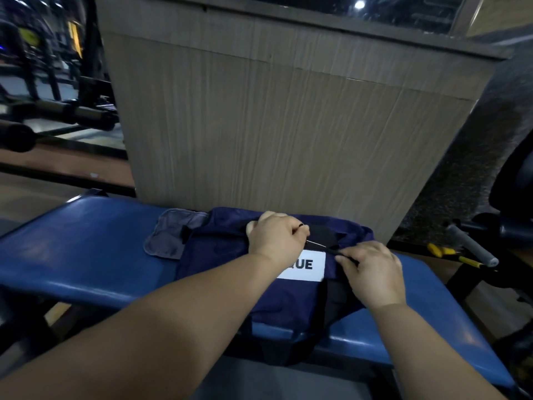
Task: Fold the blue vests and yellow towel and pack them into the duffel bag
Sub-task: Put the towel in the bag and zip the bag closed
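A navy duffel bag (219, 255) with a white printed label (307, 267) lies on a blue padded bench (86, 241). My left hand (274, 238) sits on the bag's top, fingers curled round a small dark piece at the zip line. My right hand (372, 272) pinches the black zipper pull on the bag's right side. A black strap (334, 301) runs down the bag's front. A grey-blue cloth flap (170, 235) sticks out at the bag's left end. No vest or yellow towel is in sight.
A tall wood-grain cabinet (288, 119) stands directly behind the bench. Dark gym machines (57, 111) fill the left background. At the right are a grey-handled bar (473, 246), a yellow tool (450, 254) and a black chair (516, 183).
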The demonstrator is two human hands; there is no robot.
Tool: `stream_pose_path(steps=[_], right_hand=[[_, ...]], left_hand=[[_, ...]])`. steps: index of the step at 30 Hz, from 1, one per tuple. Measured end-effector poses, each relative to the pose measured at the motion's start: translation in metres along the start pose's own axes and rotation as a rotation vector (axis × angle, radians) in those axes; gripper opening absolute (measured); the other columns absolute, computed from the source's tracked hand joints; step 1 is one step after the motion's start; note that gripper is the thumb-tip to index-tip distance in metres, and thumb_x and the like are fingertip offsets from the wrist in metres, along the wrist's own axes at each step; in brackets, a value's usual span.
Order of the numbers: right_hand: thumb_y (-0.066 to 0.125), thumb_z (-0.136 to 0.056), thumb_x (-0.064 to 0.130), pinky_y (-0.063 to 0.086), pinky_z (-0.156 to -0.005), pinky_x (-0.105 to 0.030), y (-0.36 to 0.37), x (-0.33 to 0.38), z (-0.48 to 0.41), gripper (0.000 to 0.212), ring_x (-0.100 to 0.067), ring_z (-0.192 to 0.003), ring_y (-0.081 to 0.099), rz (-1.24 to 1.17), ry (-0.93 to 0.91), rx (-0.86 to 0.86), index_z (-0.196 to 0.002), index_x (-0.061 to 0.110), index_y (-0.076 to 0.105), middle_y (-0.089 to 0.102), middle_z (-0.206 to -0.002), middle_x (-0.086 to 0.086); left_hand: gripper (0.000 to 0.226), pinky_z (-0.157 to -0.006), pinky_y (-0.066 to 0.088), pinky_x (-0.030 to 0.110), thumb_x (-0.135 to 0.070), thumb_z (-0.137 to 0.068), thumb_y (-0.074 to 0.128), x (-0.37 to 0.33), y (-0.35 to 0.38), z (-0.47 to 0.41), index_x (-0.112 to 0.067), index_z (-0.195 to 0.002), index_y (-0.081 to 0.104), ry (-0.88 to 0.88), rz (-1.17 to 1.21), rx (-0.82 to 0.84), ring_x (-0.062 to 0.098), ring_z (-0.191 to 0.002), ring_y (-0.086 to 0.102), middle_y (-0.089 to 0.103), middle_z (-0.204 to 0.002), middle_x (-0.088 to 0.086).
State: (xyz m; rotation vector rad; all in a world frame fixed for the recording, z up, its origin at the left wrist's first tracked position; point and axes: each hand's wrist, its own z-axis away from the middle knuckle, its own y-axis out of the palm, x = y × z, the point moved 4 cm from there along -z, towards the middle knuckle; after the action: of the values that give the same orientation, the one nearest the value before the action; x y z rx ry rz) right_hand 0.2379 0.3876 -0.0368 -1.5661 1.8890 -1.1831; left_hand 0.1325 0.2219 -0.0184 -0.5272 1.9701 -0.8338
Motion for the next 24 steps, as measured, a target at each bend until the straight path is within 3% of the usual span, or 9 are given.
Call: stream_pose_path(steps=[5, 10, 14, 17, 21, 24], right_hand=[[0.063, -0.087, 0.042, 0.037, -0.097, -0.037, 0.006, -0.037, 0.002, 0.019, -0.019, -0.118, 0.048, 0.016, 0.199, 0.118, -0.102, 0.035, 0.073, 0.066, -0.107, 0.005], [0.061, -0.086, 0.048, 0.044, -0.093, -0.040, 0.014, -0.067, 0.001, 0.020, -0.023, -0.115, 0.053, -0.023, 0.332, 0.161, -0.100, 0.038, 0.072, 0.068, -0.109, 0.004], [0.063, -0.084, 0.048, 0.048, -0.090, -0.043, 0.014, -0.068, -0.012, 0.019, -0.026, -0.109, 0.057, -0.051, 0.354, 0.113, -0.097, 0.038, 0.072, 0.069, -0.105, 0.002], [0.060, -0.085, 0.049, 0.047, -0.092, -0.044, 0.012, -0.073, -0.022, 0.020, -0.028, -0.110, 0.056, 0.001, 0.393, 0.108, -0.100, 0.039, 0.070, 0.067, -0.108, -0.001], [0.057, -0.088, 0.048, 0.046, -0.087, -0.040, 0.011, -0.088, -0.031, 0.019, -0.033, -0.105, 0.056, 0.066, 0.461, 0.103, -0.099, 0.039, 0.069, 0.067, -0.109, -0.006], [0.055, -0.088, 0.049, 0.048, -0.081, -0.039, 0.016, -0.106, -0.033, 0.022, -0.035, -0.098, 0.059, 0.118, 0.502, 0.118, -0.100, 0.037, 0.069, 0.068, -0.106, -0.008]], left_hand=[[0.030, -0.093, 0.029, 0.036, -0.047, -0.091, 0.049, 0.041, -0.041, -0.015, -0.031, -0.095, 0.074, -0.099, -0.047, -0.164, 0.016, -0.116, 0.048, 0.066, -0.106, -0.010], [0.029, -0.095, 0.039, 0.037, -0.047, -0.091, 0.049, 0.093, -0.088, -0.027, -0.035, -0.087, 0.075, -0.265, 0.028, -0.229, 0.021, -0.110, 0.056, 0.068, -0.109, -0.009], [0.030, -0.088, 0.045, 0.033, -0.049, -0.090, 0.049, 0.106, -0.086, -0.020, -0.037, -0.079, 0.073, -0.299, 0.174, -0.153, 0.016, -0.101, 0.061, 0.070, -0.102, -0.013], [0.029, -0.088, 0.052, 0.039, -0.067, -0.069, 0.047, 0.114, -0.075, -0.019, -0.050, -0.067, 0.070, -0.296, 0.405, -0.107, 0.013, -0.092, 0.066, 0.073, -0.087, -0.016], [0.021, -0.091, 0.047, 0.026, -0.044, -0.087, 0.063, 0.121, -0.061, -0.015, -0.027, -0.090, 0.076, -0.206, 0.446, 0.072, 0.012, -0.101, 0.062, 0.070, -0.103, -0.006], [0.018, -0.089, 0.045, 0.024, -0.040, -0.089, 0.063, 0.140, -0.060, -0.012, -0.027, -0.098, 0.071, -0.236, 0.469, 0.129, 0.008, -0.100, 0.061, 0.069, -0.101, -0.010]])
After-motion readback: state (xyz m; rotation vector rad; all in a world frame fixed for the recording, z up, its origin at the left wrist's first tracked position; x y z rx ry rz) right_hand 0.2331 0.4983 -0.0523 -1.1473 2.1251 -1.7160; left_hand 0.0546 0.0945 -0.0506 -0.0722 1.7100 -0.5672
